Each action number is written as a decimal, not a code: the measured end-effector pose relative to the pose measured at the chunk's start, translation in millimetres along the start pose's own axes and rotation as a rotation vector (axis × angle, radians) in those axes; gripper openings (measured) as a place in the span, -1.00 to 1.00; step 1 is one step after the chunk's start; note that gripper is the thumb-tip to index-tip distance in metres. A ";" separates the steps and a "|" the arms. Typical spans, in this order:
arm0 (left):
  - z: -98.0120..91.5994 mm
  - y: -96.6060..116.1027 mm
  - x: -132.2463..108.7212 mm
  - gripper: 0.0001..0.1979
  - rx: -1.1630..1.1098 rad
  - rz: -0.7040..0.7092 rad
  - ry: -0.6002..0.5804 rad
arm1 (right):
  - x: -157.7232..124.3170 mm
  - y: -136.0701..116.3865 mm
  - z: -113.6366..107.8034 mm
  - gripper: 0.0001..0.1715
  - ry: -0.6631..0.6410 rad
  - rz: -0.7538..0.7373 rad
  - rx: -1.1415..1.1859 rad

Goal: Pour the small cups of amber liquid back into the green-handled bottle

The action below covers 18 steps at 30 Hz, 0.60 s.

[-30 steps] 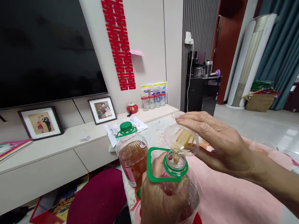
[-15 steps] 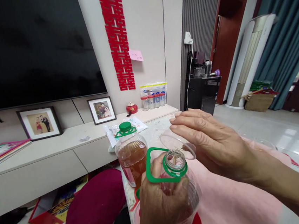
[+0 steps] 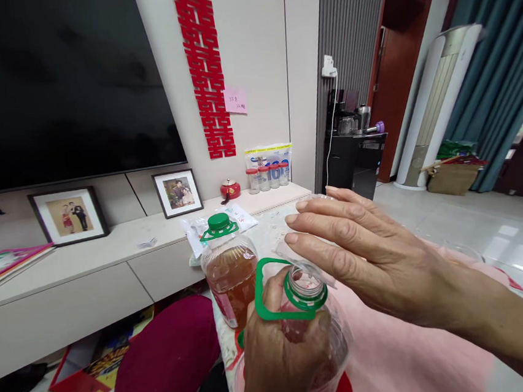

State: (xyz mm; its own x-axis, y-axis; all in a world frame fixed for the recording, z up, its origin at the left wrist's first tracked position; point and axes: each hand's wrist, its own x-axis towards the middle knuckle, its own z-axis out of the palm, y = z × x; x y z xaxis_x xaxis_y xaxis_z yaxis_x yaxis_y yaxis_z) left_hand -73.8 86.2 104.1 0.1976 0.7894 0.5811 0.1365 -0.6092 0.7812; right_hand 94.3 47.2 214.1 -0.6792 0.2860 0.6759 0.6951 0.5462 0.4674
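Your left hand [image 3: 286, 351] clamped on clear bottle [image 3: 339, 339] below its open mouth, green handle [image 3: 259, 298] over fingers. Your right hand [image 3: 369, 256] holds clear cup [image 3: 305, 263] tilted at bottle's mouth; fingers stretched out, thumb hidden. Capped bottle [image 3: 232, 276] of amber liquid stands on surface [image 3: 271, 224], beyond your left hand.
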 end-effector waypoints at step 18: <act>-27.2 -8.4 -5.2 -0.57 0.062 -0.088 -0.096 | -67.1 27.7 66.6 -0.01 0.118 1.019 0.758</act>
State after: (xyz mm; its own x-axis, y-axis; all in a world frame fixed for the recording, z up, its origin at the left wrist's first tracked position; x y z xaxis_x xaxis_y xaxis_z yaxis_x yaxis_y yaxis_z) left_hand -102.4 89.3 100.7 0.2738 0.8309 0.4844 0.2169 -0.5440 0.8106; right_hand 143.5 95.6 143.8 0.1319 0.7889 0.6002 0.5527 0.4442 -0.7052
